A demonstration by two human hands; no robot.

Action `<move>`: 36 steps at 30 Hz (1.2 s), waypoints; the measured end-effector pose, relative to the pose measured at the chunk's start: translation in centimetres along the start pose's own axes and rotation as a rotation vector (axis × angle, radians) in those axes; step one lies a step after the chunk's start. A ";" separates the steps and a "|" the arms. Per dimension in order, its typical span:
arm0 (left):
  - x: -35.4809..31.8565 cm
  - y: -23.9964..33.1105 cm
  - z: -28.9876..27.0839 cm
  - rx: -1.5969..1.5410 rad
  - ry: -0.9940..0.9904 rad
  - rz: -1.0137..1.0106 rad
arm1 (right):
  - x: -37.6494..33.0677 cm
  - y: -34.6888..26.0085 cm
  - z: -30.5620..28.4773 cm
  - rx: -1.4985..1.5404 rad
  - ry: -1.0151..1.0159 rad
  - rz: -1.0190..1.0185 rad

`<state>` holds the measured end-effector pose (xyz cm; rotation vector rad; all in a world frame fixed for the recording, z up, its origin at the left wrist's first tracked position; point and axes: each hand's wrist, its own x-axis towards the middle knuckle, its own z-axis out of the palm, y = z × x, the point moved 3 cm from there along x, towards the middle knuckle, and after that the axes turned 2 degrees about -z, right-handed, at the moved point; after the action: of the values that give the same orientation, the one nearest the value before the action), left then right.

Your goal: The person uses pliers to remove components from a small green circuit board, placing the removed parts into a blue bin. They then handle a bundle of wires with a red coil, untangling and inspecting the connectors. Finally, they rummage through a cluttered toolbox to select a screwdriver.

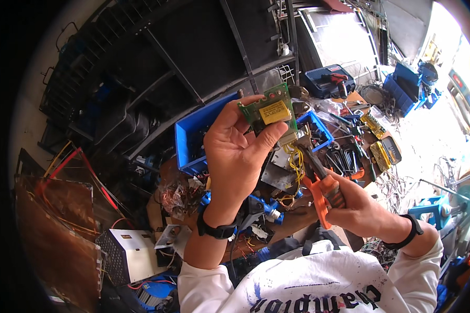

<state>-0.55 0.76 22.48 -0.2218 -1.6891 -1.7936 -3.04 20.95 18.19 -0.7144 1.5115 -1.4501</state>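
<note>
My left hand (240, 146) is raised over the workbench, its fingers and thumb closed on a green circuit board (282, 96) with a yellow block-shaped component (274, 112). To its right, my right hand (352, 206) grips pliers (324, 190) with orange-and-grey handles. Their metal jaws point up toward the lower edge of the board, by a bunch of yellow wires (298, 167). Whether the jaws touch the board or a wire I cannot tell. Below the board lies a grey metal piece (278, 175).
A blue bin (193, 130) stands behind my left hand, with a smaller blue tray (318, 128) to the right. Hex keys (344, 159), yellow bit sets (385, 154) and a blue toolbox (326, 81) crowd the bench's right. A white perforated metal case (133, 255) sits at lower left.
</note>
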 end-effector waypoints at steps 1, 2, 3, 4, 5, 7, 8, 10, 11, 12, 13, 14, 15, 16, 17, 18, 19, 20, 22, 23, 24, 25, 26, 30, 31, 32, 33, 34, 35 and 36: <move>0.0 0.0 0.1 0.000 0.001 -0.005 | 0.0 -0.1 0.1 0.015 0.007 -0.010; 0.0 0.0 0.1 -0.001 0.003 -0.010 | 0.1 0.0 0.1 0.027 0.039 -0.039; 0.0 -0.1 0.1 0.001 0.002 -0.007 | 0.2 0.4 0.2 0.038 0.071 -0.068; 0.0 -0.1 0.1 0.004 0.002 -0.005 | 0.3 0.5 0.2 0.050 0.103 -0.097; 0.1 -0.1 0.1 0.007 0.002 -0.003 | 0.3 0.5 0.1 0.041 0.096 -0.089; 0.1 -0.2 0.1 0.008 0.010 -0.003 | 0.2 0.3 0.1 0.022 0.083 -0.072; 0.1 -0.2 0.1 0.009 0.015 -0.002 | 0.2 0.2 0.1 0.022 0.087 -0.073; 0.0 -0.2 0.1 0.014 0.032 -0.012 | 0.1 0.2 0.2 0.022 0.095 -0.075; 0.0 -0.2 0.1 0.016 0.040 -0.016 | 0.1 0.1 0.2 0.005 0.101 -0.085; 0.0 -0.3 0.1 0.013 0.045 -0.024 | 0.1 0.0 0.2 -0.012 0.107 -0.095; 0.0 -0.4 0.1 0.010 0.050 -0.032 | 0.1 -0.1 0.1 -0.030 0.113 -0.105; 0.0 -0.5 0.1 0.007 0.055 -0.040 | 0.1 -0.1 0.1 -0.030 0.109 -0.102; 0.0 -0.6 0.1 0.011 0.056 -0.045 | 0.0 -0.1 0.0 -0.030 0.105 -0.100; 0.0 -0.6 0.1 0.016 0.056 -0.049 | 0.0 -0.1 0.0 -0.030 0.102 -0.097; 0.0 -0.6 0.1 0.020 0.056 -0.054 | 0.0 -0.1 -0.1 -0.036 0.098 -0.104; 0.0 -0.7 0.1 0.021 0.056 -0.053 | 0.0 0.0 -0.1 -0.043 0.093 -0.111; 0.0 -0.7 0.1 0.022 0.057 -0.051 | 0.1 0.1 -0.2 -0.050 0.089 -0.118; 0.0 -0.7 0.1 0.024 0.058 -0.051 | 0.1 0.2 -0.2 -0.052 0.094 -0.117; 0.1 -0.8 0.1 0.022 0.063 -0.054 | 0.1 0.3 -0.2 -0.058 0.104 -0.115; 0.1 -0.8 0.1 0.022 0.066 -0.055 | 0.2 0.4 -0.2 -0.065 0.100 -0.110; 0.1 -0.8 0.1 0.021 0.069 -0.054 | 0.3 0.6 -0.2 -0.072 0.095 -0.105; 0.0 -0.9 0.0 0.020 0.072 -0.053 | 0.3 0.6 -0.3 -0.079 0.090 -0.100; 0.0 -0.9 0.0 0.017 0.075 -0.052 | 0.3 0.5 -0.2 -0.079 0.090 -0.090; 0.1 -0.9 0.0 -0.002 0.090 -0.061 | 0.2 0.0 0.0 -0.059 0.103 -0.095; 0.1 -0.9 0.0 -0.008 0.096 -0.069 | 0.2 0.1 0.0 -0.048 0.111 -0.108; 0.1 -0.9 0.0 -0.015 0.101 -0.076 | 0.3 0.4 0.0 -0.079 0.117 -0.146; 0.1 -1.0 0.0 -0.018 0.104 -0.080 | 0.4 0.9 -0.2 -0.110 0.123 -0.184; 0.2 -1.0 0.1 -0.022 0.108 -0.084 | 0.5 1.1 -0.3 -0.141 0.129 -0.223; 0.2 -1.0 0.0 -0.024 0.113 -0.088 | 0.5 1.1 -0.2 -0.116 0.126 -0.204; 0.2 -1.0 0.0 -0.021 0.112 -0.085 | 0.5 1.0 -0.2 -0.091 0.124 -0.186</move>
<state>-1.28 0.64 21.76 -0.0578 -1.6230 -1.8504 -3.25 20.72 17.06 -0.8516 1.6501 -1.5976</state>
